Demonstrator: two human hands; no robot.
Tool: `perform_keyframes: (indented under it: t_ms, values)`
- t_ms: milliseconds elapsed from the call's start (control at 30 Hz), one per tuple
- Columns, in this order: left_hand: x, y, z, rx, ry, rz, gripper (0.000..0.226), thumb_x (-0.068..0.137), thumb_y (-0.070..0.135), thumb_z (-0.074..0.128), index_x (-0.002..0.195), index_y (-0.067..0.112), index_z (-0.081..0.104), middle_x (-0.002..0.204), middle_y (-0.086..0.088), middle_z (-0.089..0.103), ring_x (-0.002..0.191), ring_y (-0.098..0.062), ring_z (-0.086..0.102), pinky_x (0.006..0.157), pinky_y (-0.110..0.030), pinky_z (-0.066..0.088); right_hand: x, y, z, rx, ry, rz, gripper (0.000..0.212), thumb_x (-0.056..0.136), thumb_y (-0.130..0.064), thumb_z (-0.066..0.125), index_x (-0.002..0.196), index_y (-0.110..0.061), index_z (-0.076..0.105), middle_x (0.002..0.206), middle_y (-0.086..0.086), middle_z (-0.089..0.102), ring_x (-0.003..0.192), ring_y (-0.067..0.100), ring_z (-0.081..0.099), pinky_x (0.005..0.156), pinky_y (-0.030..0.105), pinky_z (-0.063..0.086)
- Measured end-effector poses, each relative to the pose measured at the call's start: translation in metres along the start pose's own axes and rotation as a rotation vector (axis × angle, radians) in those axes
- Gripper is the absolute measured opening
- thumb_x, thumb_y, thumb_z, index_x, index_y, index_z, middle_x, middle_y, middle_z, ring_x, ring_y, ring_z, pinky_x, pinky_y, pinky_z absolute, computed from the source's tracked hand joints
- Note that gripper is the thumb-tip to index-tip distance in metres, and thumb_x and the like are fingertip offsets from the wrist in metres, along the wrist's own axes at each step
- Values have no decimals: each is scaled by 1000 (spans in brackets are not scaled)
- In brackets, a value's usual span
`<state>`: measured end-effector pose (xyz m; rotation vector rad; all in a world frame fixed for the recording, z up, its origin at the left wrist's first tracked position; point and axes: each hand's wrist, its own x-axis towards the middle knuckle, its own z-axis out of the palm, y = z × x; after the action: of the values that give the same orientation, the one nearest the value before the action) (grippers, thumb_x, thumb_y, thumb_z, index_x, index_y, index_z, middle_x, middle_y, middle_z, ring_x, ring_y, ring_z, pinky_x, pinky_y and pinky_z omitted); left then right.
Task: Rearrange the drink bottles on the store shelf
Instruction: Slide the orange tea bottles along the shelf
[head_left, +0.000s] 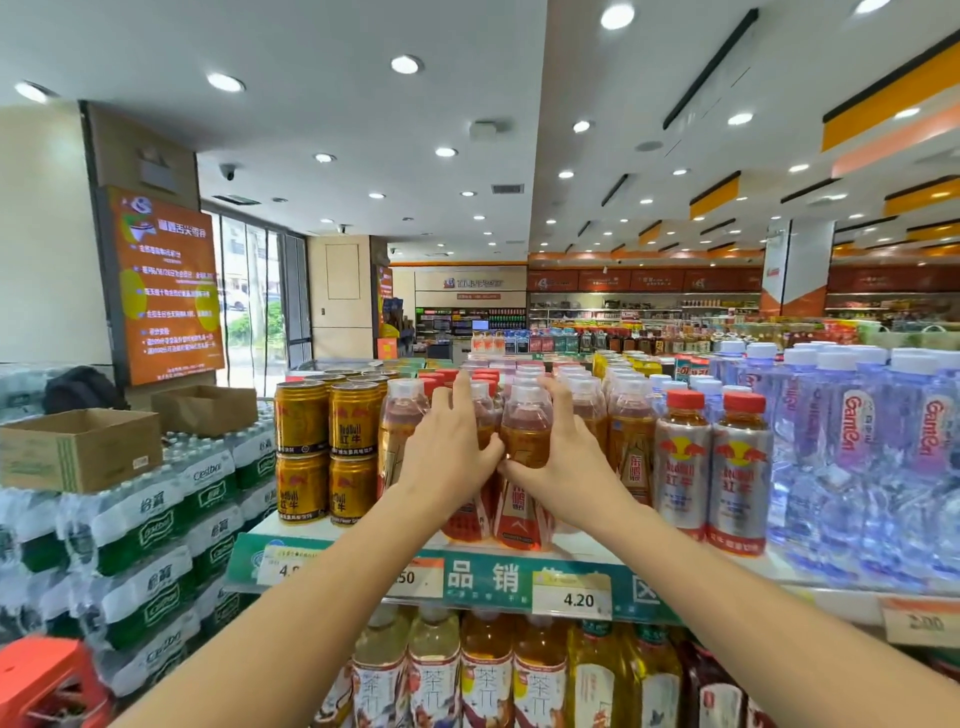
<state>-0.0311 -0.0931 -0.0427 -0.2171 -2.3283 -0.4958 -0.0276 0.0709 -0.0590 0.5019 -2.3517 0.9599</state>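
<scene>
Amber drink bottles with clear caps and red-orange labels (524, 447) stand in rows on the top shelf (582, 545). My left hand (449, 447) lies against the left side of the front bottles, fingers spread and pointing up. My right hand (558, 452) wraps the right side of one front bottle, thumb low on its label. Both thumbs meet in front of that bottle. Another amber bottle (400, 426) stands just left of my left hand.
Gold Red Bull cans (327, 452) are stacked two high at the left. Two silver Red Bull bottles (711, 467) and blue water bottles (857, 457) stand to the right. Tea bottles (483, 675) fill the lower shelf. Shrink-wrapped water packs (156, 530) and cardboard boxes (78, 447) sit far left.
</scene>
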Motion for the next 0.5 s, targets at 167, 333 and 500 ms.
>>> perform_keyframes:
  t_ms: [167, 333, 500]
  values:
    - [-1, -3, 3, -16, -4, 14, 87, 92, 38, 70, 159, 18, 18, 147, -12, 42, 111, -39, 64, 75, -40, 54, -1, 0, 0, 5, 13, 10, 95, 86, -42, 80, 152, -44, 11, 134, 11, 53, 108, 24, 60, 91, 35, 50]
    - [-1, -4, 2, -21, -2, 15, 87, 91, 39, 72, 157, 18, 18, 148, -11, 41, 109, -40, 65, 74, -41, 56, -3, -1, -7, 19, 45, 25, 96, 83, -38, 84, 151, -41, 16, 139, 10, 52, 124, 28, 56, 98, 36, 48]
    - [-1, -4, 2, -51, 8, 20, 86, 93, 37, 70, 159, 16, 18, 149, -12, 41, 106, -36, 65, 68, -33, 47, -9, 2, -36, -44, 86, 18, 93, 82, -36, 86, 146, -39, 20, 141, 8, 54, 126, 29, 55, 105, 45, 48]
